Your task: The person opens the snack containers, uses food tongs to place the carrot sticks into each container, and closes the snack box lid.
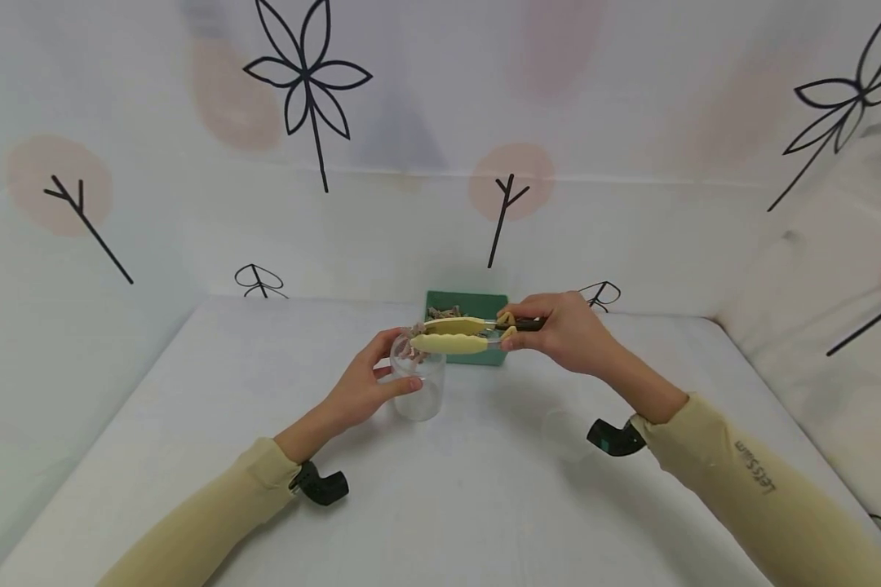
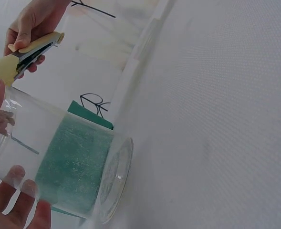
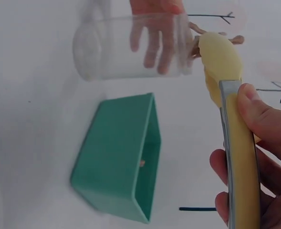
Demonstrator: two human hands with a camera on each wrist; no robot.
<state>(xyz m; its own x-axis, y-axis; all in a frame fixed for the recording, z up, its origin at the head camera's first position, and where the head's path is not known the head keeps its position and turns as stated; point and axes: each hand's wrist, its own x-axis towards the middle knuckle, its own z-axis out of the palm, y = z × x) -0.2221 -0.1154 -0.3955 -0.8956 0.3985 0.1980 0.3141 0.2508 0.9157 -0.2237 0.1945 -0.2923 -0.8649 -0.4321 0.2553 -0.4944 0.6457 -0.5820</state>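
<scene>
Gripping: right hand (image 1: 568,334), 1 tongs (image 1: 451,343) | left hand (image 1: 357,390), 1 jar (image 1: 424,401) | beside: 1 green box (image 3: 111,148)

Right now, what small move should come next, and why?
I'd probably lower the tongs slightly: they grip brown pieces at the mouth of the clear jar, some jutting above it, while the left hand holds that jar.

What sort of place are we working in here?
Probably a small staged tabletop booth, though the wider room is out of view: white flower-patterned sheeting stands behind and on both sides of a white table, which holds a green box.
</scene>
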